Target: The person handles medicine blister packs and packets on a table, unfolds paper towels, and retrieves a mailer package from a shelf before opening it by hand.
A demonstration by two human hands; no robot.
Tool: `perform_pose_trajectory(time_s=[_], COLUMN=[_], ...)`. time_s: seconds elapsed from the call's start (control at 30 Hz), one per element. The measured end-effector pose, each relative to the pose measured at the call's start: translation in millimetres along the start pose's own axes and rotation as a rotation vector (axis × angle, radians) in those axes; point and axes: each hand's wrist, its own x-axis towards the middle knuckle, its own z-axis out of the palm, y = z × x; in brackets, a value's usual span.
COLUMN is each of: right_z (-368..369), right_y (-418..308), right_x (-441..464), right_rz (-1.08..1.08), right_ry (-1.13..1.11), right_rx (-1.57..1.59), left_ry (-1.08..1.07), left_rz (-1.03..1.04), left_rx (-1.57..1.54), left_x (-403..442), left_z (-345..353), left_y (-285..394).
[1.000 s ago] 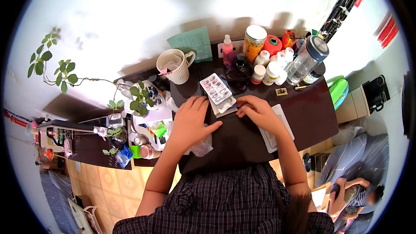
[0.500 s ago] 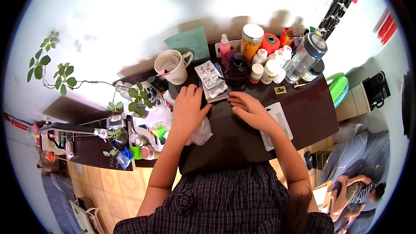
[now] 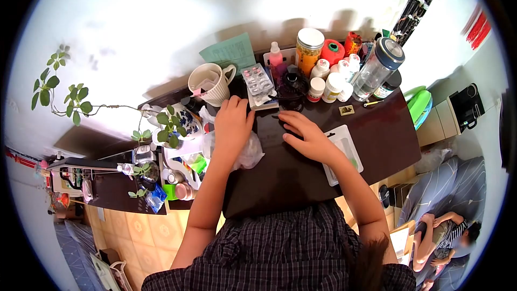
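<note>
The pill packs (image 3: 257,80) lie atop a flat stack (image 3: 264,106), with the mug (image 3: 218,95) at their nine o'clock. Such a loose pile should handle best with light, even pressure low on its sides, so the top packs don't slide. The left hand (image 3: 231,129) sits at seven o'clock, the right hand (image 3: 306,134) at five, both palm-down, loosely spread and grasping nothing; whether fingertips touch the stack is hard to tell.

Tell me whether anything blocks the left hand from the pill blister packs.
Nothing visible does. Between the left hand and the blister packs only dark tabletop shows. The white cup stands to the left of the packs and the clear plastic bag lies nearer the wearer, neither in between.
</note>
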Motion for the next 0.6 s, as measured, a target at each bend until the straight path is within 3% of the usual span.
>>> perform_pose_trajectory(time_s=[0.27,0.37,0.6], right_z=[-4.9,-6.8,-9.1], right_y=[-3.6,-4.5,-11.9], right_x=[-3.2,-5.1,-6.2], right_rz=[-0.025,-0.027,-0.023], right_ry=[0.029,0.046,0.061], right_rx=[-0.002,0.002,-0.014], left_ry=[0.054,0.147,0.175], left_rz=[0.023,-0.056,0.098], left_rx=[-0.014,-0.124,-0.060], left_x=[-1.0,0.1,5.5], left_z=[2.9,-3.9,-2.8], left_y=[0.7,12.3,14.0])
